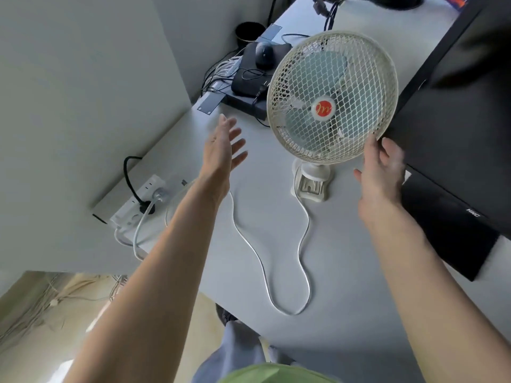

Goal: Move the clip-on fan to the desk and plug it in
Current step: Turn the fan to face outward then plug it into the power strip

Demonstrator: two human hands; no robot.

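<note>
White bench [345, 313] runs along the wall, and the clip-on fan [331, 98] stands upright on it beside a black monitor [456, 134]. Its cord [302, 241] loops toward the front edge, then reaches the power strip [135, 200] at the left edge. Left hand [224, 150] hovers open; right hand [381, 170], fingers spread, touches the cage rim.

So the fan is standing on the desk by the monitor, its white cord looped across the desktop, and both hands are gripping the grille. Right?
Not quite. In the head view only the right hand touches the fan, at the grille's lower rim. The left hand is open in the air, apart from it. The rest holds: the fan stands on the desk by the monitor, cord looped across the desktop.
</note>
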